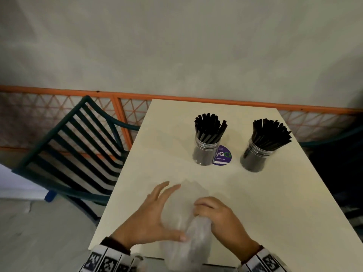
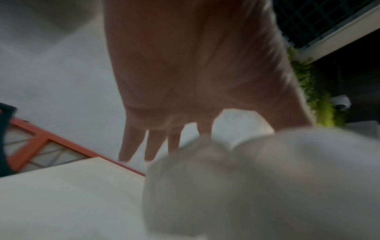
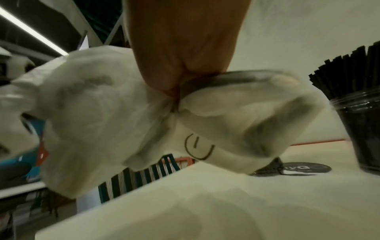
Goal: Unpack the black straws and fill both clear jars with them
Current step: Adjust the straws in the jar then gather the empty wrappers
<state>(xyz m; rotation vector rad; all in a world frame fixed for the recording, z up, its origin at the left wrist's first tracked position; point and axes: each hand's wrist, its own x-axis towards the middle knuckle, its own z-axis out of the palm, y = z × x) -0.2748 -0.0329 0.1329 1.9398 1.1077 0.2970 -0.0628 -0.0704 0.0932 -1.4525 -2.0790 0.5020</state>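
Two clear jars stand at the back right of the cream table [image 1: 265, 213], each packed with upright black straws: the left jar [image 1: 206, 152] and the right jar [image 1: 255, 157]. Near the front edge lies a crumpled translucent plastic bag [image 1: 188, 228], with no straws visible inside. My right hand [image 1: 218, 214] grips the bunched bag, fingers curled round it [image 3: 174, 91]. My left hand [image 1: 157, 214] hovers just left of the bag with straight, spread fingers [image 2: 152, 142], its thumb touching the plastic. One jar of straws [image 3: 357, 123] shows at the right of the right wrist view.
A round purple sticker [image 1: 223, 156] lies on the table beside the left jar. A dark green slatted chair [image 1: 74, 154] stands to the left of the table. An orange lattice railing [image 1: 121, 114] runs behind, under a grey wall.
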